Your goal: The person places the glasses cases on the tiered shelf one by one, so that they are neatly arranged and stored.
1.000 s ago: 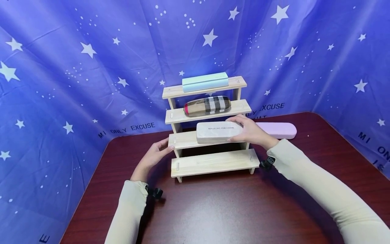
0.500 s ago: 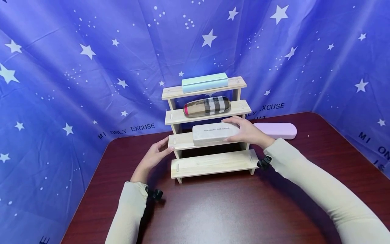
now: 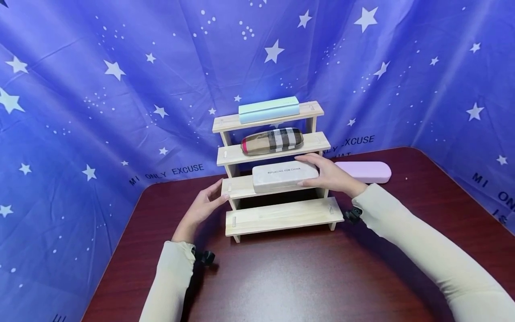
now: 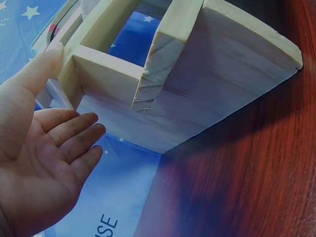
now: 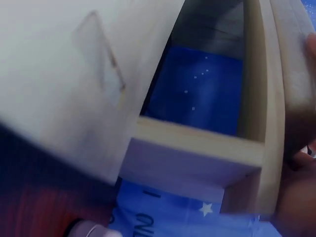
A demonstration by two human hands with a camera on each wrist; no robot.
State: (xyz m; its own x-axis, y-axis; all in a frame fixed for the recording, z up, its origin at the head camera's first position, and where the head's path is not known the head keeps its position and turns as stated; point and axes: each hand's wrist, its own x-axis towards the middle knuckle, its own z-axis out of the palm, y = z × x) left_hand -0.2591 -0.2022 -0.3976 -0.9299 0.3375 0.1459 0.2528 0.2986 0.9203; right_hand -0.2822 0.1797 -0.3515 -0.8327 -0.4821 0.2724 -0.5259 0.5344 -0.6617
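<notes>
A four-step wooden display rack point(image 3: 281, 217) stands on the table. On its second step from the bottom lies a pale grey glasses case point(image 3: 273, 178) printed "REFUELING FOR CHINA". My right hand point(image 3: 331, 174) holds the case's right end, thumb in front and fingers over the back edge. In the right wrist view the case point(image 5: 298, 64) shows only partly, at the right border. At that same step's left end is my left hand point(image 3: 201, 205), its thumb touching the board's edge. The left wrist view shows the other fingers point(image 4: 74, 128) loosely extended below the thumb, holding nothing.
A light blue case point(image 3: 268, 110) sits on the top step, and a plaid case point(image 3: 273, 141) on the step below it. Behind my right wrist, a lilac case point(image 3: 366, 171) lies on the dark red table point(image 3: 281, 281). A starry blue curtain point(image 3: 161, 67) hangs behind.
My right hand and the grey case have shifted slightly left and down along the step over the past second. The left hand stays at the step's left end.
</notes>
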